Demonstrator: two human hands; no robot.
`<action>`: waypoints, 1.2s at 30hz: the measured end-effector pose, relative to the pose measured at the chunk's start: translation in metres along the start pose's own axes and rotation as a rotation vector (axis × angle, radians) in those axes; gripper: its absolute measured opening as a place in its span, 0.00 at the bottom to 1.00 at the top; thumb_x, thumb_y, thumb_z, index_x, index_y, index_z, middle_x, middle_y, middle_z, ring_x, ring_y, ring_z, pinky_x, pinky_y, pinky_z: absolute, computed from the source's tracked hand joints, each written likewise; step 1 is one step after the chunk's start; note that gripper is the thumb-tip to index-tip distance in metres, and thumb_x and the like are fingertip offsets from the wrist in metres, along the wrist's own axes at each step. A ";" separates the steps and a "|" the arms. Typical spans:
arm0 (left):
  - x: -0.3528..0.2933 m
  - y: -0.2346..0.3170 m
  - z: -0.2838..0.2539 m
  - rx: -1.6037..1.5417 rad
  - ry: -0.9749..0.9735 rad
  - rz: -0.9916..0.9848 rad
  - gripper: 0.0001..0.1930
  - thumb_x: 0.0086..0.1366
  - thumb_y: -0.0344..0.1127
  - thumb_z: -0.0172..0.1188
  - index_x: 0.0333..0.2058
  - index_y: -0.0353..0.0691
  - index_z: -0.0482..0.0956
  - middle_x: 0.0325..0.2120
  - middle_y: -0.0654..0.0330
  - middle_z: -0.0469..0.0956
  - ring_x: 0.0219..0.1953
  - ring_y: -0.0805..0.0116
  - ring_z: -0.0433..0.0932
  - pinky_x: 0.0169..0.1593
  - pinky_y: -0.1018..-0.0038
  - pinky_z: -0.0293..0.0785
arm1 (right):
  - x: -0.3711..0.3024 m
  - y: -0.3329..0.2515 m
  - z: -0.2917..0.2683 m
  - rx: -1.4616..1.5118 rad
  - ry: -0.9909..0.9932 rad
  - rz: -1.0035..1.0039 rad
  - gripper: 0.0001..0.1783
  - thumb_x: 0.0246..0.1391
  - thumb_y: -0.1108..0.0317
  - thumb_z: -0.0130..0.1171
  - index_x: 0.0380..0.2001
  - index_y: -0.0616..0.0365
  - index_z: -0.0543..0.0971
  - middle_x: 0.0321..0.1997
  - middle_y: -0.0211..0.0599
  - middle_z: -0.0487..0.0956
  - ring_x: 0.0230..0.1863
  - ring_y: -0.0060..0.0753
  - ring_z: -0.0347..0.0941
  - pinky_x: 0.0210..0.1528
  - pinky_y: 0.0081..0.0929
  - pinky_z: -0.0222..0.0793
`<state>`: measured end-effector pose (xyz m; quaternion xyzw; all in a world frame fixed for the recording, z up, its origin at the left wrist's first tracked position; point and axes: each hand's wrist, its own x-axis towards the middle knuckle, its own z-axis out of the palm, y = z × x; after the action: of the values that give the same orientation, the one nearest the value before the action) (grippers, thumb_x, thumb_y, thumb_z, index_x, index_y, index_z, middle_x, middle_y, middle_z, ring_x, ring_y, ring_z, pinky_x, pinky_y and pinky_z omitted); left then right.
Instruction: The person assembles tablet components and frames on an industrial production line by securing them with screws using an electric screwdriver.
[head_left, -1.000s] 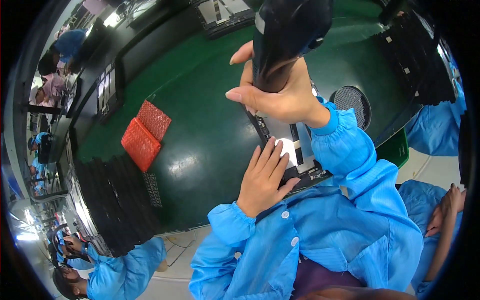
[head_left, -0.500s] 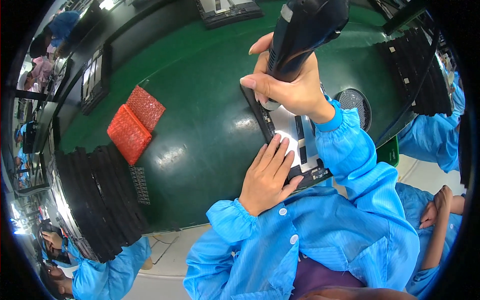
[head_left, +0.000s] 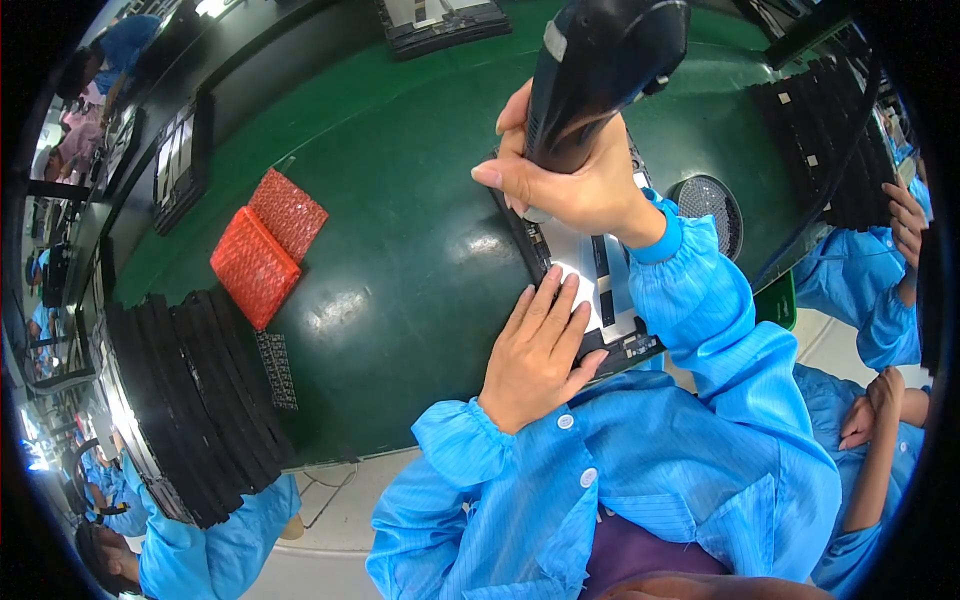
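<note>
My right hand (head_left: 580,185) is wrapped round a black hand-held power tool (head_left: 600,75), which points down with its pale, metallic-looking nose over the device's far left edge. Whether the nose touches the device cannot be made out; my hand hides much of it. Beneath lies a flat opened electronic device (head_left: 640,347), tablet-like, with a black frame, white panels and small circuit parts along the near edge. Fingers stretched, my left hand (head_left: 535,355) rests flat on the device's near left part and holds nothing.
A round black mesh dish (head_left: 712,215) stands right of my wrist. Stacked black panels (head_left: 195,400) fill the left; another stack (head_left: 825,145) is far right, near a cable (head_left: 845,165) and co-worker's hand (head_left: 905,222). Red bubble-wrap pouches (head_left: 258,265) lie on the green table (head_left: 400,200).
The power tool and my right hand have shifted slightly left and nearer along the device's edge. My left hand stays put. At the far right, a co-worker's hand has appeared beside the stack.
</note>
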<state>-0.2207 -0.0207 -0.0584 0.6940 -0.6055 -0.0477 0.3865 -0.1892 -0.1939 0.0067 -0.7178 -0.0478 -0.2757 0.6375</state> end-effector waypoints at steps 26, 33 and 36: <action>-0.023 0.036 -0.014 0.238 0.143 -0.761 0.40 0.58 0.50 0.55 0.58 0.23 0.52 0.60 0.34 0.48 0.65 0.42 0.43 0.60 0.42 0.22 | -0.089 -0.032 -0.099 0.549 -0.751 0.164 0.26 0.38 0.71 0.66 0.47 0.57 0.76 0.62 0.65 0.57 0.66 0.61 0.47 0.63 0.52 0.45; -0.003 0.011 -0.096 -0.610 0.927 -0.606 0.31 0.53 0.24 0.58 0.57 0.27 0.58 0.47 0.50 0.71 0.46 0.65 0.73 0.49 0.70 0.70 | -0.052 -0.048 -0.071 0.678 -0.539 0.107 0.28 0.36 0.72 0.67 0.47 0.55 0.76 0.61 0.58 0.60 0.63 0.57 0.56 0.64 0.44 0.49; 0.036 -0.061 -0.159 -0.651 0.926 -0.584 0.28 0.54 0.23 0.57 0.55 0.27 0.62 0.41 0.52 0.74 0.39 0.65 0.76 0.46 0.71 0.72 | -0.050 -0.051 -0.073 0.748 -0.503 0.072 0.28 0.38 0.78 0.65 0.48 0.60 0.73 0.58 0.56 0.65 0.61 0.51 0.60 0.62 0.46 0.55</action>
<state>-0.0772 0.0214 0.0302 0.6261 -0.1157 -0.0277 0.7706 -0.2770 -0.2390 0.0317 -0.4838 -0.2726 -0.0340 0.8310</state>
